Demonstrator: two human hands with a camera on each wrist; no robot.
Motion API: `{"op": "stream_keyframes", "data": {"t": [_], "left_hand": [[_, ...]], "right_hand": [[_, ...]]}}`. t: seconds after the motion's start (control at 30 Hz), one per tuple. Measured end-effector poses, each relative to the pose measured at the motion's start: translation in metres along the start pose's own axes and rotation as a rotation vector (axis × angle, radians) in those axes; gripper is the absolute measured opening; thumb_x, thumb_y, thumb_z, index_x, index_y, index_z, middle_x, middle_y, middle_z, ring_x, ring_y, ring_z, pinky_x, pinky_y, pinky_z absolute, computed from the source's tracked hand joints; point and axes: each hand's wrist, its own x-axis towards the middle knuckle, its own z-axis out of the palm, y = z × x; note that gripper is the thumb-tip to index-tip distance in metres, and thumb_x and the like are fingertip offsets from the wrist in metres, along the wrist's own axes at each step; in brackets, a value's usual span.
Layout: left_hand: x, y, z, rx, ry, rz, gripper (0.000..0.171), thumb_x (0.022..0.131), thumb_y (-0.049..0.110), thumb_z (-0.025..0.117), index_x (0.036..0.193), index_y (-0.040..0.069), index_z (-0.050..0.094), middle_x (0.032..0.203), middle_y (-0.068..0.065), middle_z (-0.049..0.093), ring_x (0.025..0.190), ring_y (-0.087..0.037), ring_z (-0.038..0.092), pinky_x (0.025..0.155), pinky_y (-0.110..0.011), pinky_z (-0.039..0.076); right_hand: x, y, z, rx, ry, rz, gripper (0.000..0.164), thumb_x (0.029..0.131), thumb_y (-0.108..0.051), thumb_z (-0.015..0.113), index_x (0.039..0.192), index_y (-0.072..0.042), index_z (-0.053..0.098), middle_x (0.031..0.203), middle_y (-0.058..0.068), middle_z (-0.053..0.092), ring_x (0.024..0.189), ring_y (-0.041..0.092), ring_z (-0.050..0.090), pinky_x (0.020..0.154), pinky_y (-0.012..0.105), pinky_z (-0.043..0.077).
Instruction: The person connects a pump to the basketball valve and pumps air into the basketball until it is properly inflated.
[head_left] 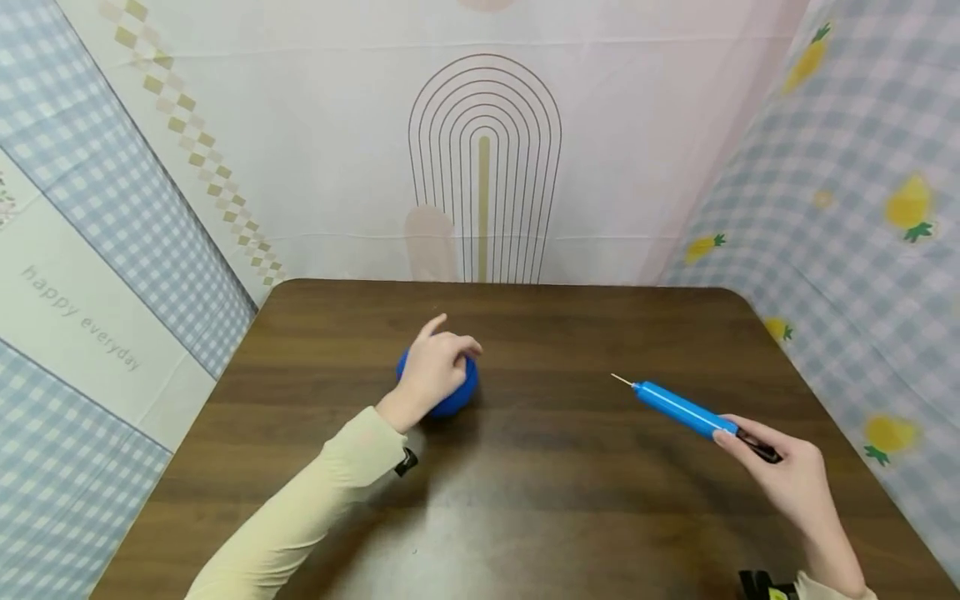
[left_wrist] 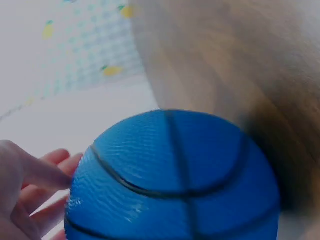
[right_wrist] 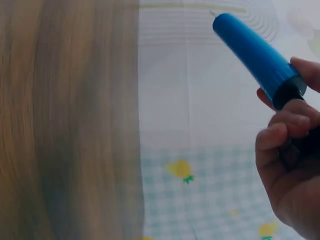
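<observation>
A blue ball (head_left: 459,398) with dark seam lines is low over the brown table, partly hidden under my left hand (head_left: 435,367). In the left wrist view the ball (left_wrist: 175,170) fills the lower middle, and the fingers (left_wrist: 40,175) sit loosely bent right at its side. On the right, my right hand (head_left: 787,471) holds a blue hand pump (head_left: 678,408) by its black handle end, above the table. A thin needle (head_left: 622,380) sticks out of the pump's tip and points left toward the ball. The right wrist view shows fingers wrapped around the pump's black end.
The brown wooden table (head_left: 525,483) spans the space below both hands. Behind it hangs a pale patterned cloth (head_left: 337,167), with checked cloths (head_left: 847,317) at the sides. A dark wrist strap (head_left: 406,462) shows at the left sleeve.
</observation>
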Motion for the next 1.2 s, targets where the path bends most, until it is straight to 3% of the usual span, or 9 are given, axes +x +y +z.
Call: {"op": "stream_keyframes", "data": {"t": [0.13, 0.4, 0.57, 0.83, 1.03, 1.2], "left_hand": [[-0.006, 0.002, 0.005, -0.088, -0.125, 0.044, 0.027, 0.083, -0.004, 0.056, 0.093, 0.013, 0.074, 0.088, 0.002, 0.075, 0.088, -0.015, 0.070, 0.112, -0.040, 0.037], [-0.007, 0.008, 0.009, -0.072, -0.086, 0.046, 0.024, 0.085, -0.004, 0.059, 0.093, 0.014, 0.073, 0.090, 0.002, 0.075, 0.089, -0.013, 0.070, 0.111, -0.037, 0.040], [-0.007, 0.009, 0.007, -0.066, -0.093, 0.050, 0.022, 0.085, -0.002, 0.061, 0.094, 0.014, 0.073, 0.090, 0.002, 0.075, 0.090, -0.013, 0.070, 0.109, -0.038, 0.041], [-0.003, 0.015, 0.007, 0.025, -0.175, 0.037, 0.016, 0.087, 0.002, 0.062, 0.095, 0.013, 0.071, 0.093, 0.001, 0.074, 0.095, -0.015, 0.068, 0.110, -0.042, 0.040], [0.002, 0.032, 0.007, 0.058, -0.241, 0.018, 0.012, 0.088, 0.009, 0.065, 0.097, 0.013, 0.071, 0.093, 0.000, 0.074, 0.097, -0.017, 0.067, 0.115, -0.047, 0.032], [0.007, 0.049, 0.012, 0.086, -0.223, 0.044, 0.012, 0.089, 0.014, 0.065, 0.099, 0.015, 0.072, 0.094, 0.002, 0.074, 0.099, -0.016, 0.067, 0.116, -0.047, 0.030]], "right_hand": [[-0.003, 0.000, 0.008, 0.002, -0.109, -0.007, 0.036, 0.087, -0.029, 0.071, 0.115, -0.007, 0.070, 0.075, -0.025, 0.062, 0.060, 0.002, 0.051, 0.049, 0.023, 0.040], [0.000, -0.003, 0.025, -0.100, -0.142, -0.058, 0.034, 0.089, -0.033, 0.068, 0.117, -0.014, 0.069, 0.074, -0.010, 0.060, 0.055, 0.005, 0.044, 0.050, 0.024, 0.035], [0.007, -0.008, 0.039, -0.150, -0.146, -0.166, 0.028, 0.087, -0.030, 0.070, 0.112, -0.016, 0.070, 0.072, -0.001, 0.059, 0.054, 0.002, 0.041, 0.051, 0.023, 0.032], [0.014, -0.013, 0.055, -0.124, -0.187, -0.230, 0.028, 0.087, -0.028, 0.071, 0.113, -0.016, 0.070, 0.081, 0.001, 0.065, 0.057, 0.001, 0.044, 0.053, 0.022, 0.035], [0.018, -0.018, 0.068, -0.088, -0.213, -0.269, 0.029, 0.086, -0.027, 0.073, 0.113, -0.017, 0.069, 0.081, -0.001, 0.067, 0.059, 0.001, 0.046, 0.053, 0.022, 0.038], [0.019, -0.019, 0.075, -0.066, -0.246, -0.272, 0.029, 0.085, -0.025, 0.073, 0.113, -0.017, 0.070, 0.080, -0.001, 0.066, 0.060, 0.001, 0.046, 0.054, 0.022, 0.038]]}}
